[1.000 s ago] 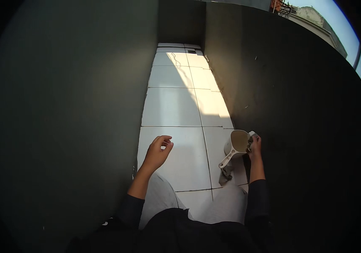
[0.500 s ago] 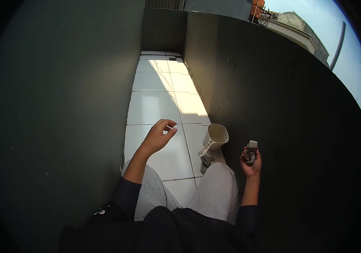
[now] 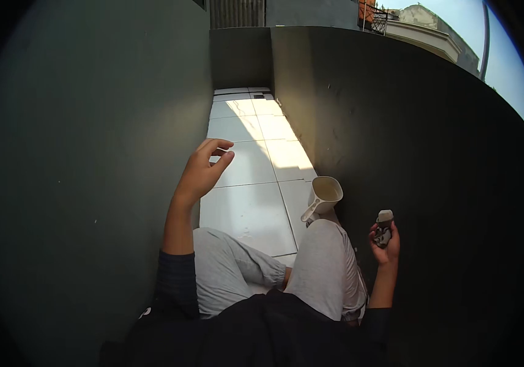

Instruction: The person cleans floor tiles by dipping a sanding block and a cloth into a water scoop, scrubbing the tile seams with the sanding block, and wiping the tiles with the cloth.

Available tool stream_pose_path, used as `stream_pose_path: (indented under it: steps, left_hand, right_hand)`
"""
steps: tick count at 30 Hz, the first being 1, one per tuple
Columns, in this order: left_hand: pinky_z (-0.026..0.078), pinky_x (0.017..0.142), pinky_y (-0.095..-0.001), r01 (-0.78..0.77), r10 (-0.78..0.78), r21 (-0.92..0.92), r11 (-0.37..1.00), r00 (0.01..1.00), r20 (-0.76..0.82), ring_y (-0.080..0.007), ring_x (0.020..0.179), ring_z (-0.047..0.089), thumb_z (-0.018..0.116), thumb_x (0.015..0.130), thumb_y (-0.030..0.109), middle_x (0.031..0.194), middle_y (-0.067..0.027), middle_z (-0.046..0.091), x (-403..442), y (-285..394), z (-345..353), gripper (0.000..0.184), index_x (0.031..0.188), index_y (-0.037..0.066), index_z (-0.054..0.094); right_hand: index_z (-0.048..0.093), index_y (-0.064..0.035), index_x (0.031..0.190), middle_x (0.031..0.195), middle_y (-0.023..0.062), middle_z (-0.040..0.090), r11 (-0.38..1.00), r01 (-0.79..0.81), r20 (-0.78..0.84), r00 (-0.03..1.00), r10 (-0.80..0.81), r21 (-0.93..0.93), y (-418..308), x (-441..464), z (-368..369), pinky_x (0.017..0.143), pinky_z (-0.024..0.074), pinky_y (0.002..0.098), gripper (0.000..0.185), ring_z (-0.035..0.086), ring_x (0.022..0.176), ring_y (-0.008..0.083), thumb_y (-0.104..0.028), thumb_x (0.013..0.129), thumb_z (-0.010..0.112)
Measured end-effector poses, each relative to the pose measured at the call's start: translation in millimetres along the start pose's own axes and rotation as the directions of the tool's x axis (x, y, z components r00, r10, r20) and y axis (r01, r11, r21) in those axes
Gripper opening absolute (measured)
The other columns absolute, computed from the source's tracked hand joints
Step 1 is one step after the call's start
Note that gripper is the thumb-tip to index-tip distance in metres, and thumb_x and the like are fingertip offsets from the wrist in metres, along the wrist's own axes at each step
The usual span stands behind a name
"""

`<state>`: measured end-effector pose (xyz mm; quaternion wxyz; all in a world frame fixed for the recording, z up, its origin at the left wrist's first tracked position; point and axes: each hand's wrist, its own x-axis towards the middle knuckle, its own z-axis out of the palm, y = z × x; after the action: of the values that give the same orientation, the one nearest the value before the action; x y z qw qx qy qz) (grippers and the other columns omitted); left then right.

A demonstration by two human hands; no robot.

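My left hand (image 3: 204, 168) is raised over the tiled floor near the left wall. Its fingers are curved and the thumb stands apart, with nothing between them. On the right, my right hand (image 3: 385, 243) is closed around a small dark, patterned object with a pale block-like top (image 3: 385, 216); its exact kind is unclear. A white plastic dipper (image 3: 327, 191) stands just beyond my right knee, close to the right wall, its handle pointing toward me. Neither hand touches it. My knee hides what lies below the dipper.
Dark walls (image 3: 90, 153) rise closely on the left and right (image 3: 433, 165). White tiles (image 3: 240, 202) run ahead to a low end wall (image 3: 241, 58), with a sunlit patch farther along. My bent legs (image 3: 320, 269) in grey trousers fill the near floor.
My left hand has moved up and left, away from the floor's middle. My right hand appears farther right with the object still in it. My legs have shifted, and the view has tilted slightly.
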<state>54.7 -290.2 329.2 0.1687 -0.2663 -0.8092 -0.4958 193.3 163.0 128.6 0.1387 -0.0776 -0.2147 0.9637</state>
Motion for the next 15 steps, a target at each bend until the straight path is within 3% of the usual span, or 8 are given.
stream_pose_path:
  steps: [3,10,15]
  left_hand:
    - [0.049,0.074,-0.0299,-0.032,0.032,0.038,0.999,0.999,-0.001,-0.0187,0.097,0.058,0.059,0.088,0.021,0.105,-0.0087,0.058,6.1,1.2,-12.1,0.025,0.104,0.002,0.061]
    - [0.048,0.073,-0.0296,-0.029,0.034,0.292,0.956,0.999,-0.009,-0.0182,0.094,0.059,0.059,0.088,0.018,0.104,-0.008,0.059,47.7,-23.4,-40.8,0.023,0.104,0.001,0.061]
    - [0.048,0.074,-0.0295,0.167,-0.163,0.25,0.954,0.986,-0.037,-0.0178,0.09,0.06,0.058,0.088,0.016,0.1,-0.0073,0.06,35.3,-58.6,-51.9,0.021,0.103,0.001,0.061]
  right_hand:
    - [0.054,-0.0036,0.107,0.092,0.0105,0.059,1.0,-0.027,0.041,0.999,0.027,0.001,2.9,4.3,0.5,0.066,0.0506,0.0316,0.037,0.059,0.083,0.0203,-0.036,0.091,0.052]
    - [0.053,-0.0018,0.111,0.096,0.0113,0.06,0.998,-0.061,-0.016,0.998,0.061,-0.011,11.7,35.1,25.0,0.064,0.0493,0.0291,0.039,0.06,0.082,0.0195,-0.036,0.091,0.051]
    - [0.051,-0.0028,0.114,0.102,0.0118,0.06,0.992,-0.125,-0.068,0.99,0.123,-0.027,44.8,86.7,34.4,0.066,0.0491,0.0289,0.036,0.059,0.086,0.0193,-0.032,0.093,0.049]
